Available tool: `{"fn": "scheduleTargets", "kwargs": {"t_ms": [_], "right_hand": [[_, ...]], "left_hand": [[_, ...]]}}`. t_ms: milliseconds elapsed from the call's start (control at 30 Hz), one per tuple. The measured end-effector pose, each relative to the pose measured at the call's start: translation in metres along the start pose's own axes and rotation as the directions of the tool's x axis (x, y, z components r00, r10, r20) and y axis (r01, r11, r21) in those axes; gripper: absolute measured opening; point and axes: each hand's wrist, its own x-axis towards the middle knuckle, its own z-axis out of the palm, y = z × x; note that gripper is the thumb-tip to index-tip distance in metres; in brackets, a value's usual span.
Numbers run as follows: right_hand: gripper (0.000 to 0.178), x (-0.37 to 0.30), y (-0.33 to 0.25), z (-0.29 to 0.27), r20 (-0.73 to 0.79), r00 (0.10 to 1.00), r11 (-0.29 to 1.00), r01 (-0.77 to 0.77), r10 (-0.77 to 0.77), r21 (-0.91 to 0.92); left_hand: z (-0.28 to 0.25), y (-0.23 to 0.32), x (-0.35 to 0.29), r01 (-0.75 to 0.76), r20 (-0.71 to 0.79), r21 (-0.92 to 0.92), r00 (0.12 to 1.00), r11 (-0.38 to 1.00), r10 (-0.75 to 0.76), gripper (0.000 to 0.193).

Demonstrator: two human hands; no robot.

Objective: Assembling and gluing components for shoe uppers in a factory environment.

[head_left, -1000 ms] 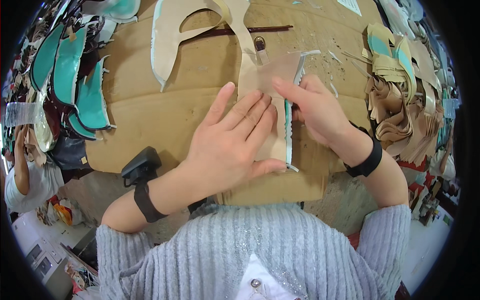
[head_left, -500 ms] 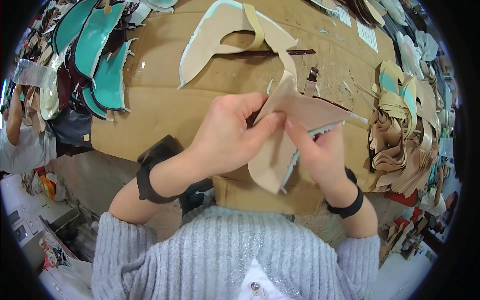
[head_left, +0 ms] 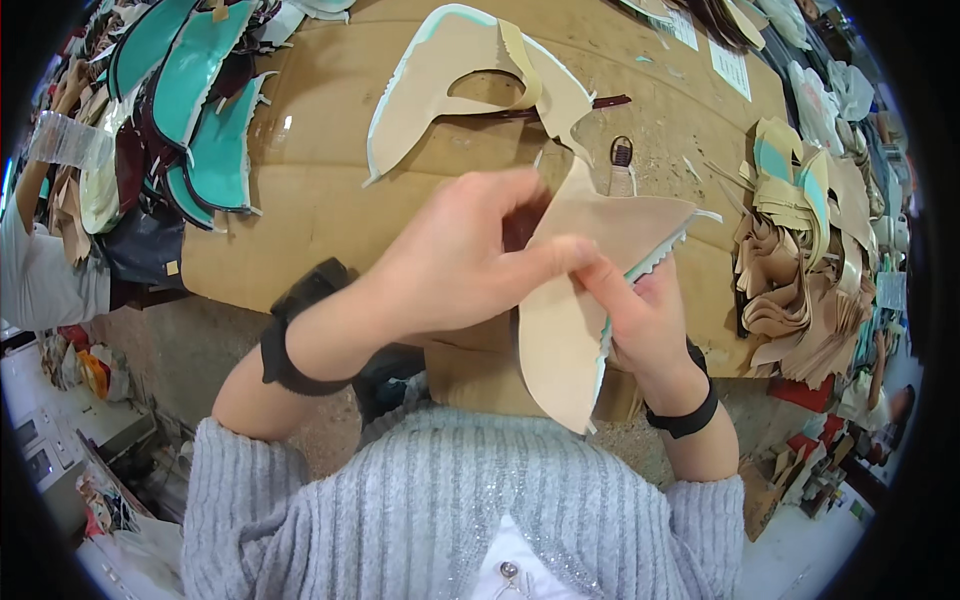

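Note:
Between my hands is a beige shoe-upper piece (head_left: 555, 345), its jagged edge showing teal and white along the right. My left hand (head_left: 455, 255) grips it from the left, thumb lying on top and fingers curled behind, partly hidden and slightly blurred. On the right edge, my right hand (head_left: 645, 315) pinches the piece with its thumb near the left thumb. A narrow neck runs from the held piece to a wider beige section (head_left: 410, 125) farther off, which rests on cardboard and has a yellowish strap (head_left: 522, 75) across its opening. Behind the held piece a small buckle (head_left: 621, 152) shows.
Cardboard (head_left: 310, 200) covers the worktop. Teal-lined dark pieces (head_left: 190, 85) are heaped at the left, and stacked beige and yellowish cut pieces (head_left: 790, 270) at the right. Paper sheets (head_left: 731, 70) lie far right. Another person's arm and sleeve (head_left: 45, 245) show at the left edge.
The held piece has turned, its lower tip swinging right and toward me. The far section has shifted slightly right. Both hands keep hold of the piece, and more of the buckle shows.

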Motion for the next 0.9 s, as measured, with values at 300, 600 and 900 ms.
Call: {"fn": "scheduleTargets", "kwargs": {"t_ms": [300, 600, 900], "right_hand": [[0.016, 0.011, 0.002, -0.011, 0.035, 0.999, 0.985, -0.028, 0.034, -0.169], [0.016, 0.032, -0.006, -0.013, -0.068, 0.975, 0.899, 0.165, -0.210, -0.406], [0.011, 0.039, -0.011, -0.002, -0.255, 0.954, 0.988, 0.148, -0.155, -0.048]], "left_hand": [[0.006, -0.003, 0.015, -0.066, -0.057, -0.196, 0.997, 0.978, 0.056, 0.029], [0.019, -0.006, -0.016, 0.194, 0.009, -0.324, 0.979, 0.926, -0.201, 0.047], [0.025, 0.006, -0.023, 0.141, 0.012, -0.406, 0.989, 0.903, -0.149, 0.022]]}}
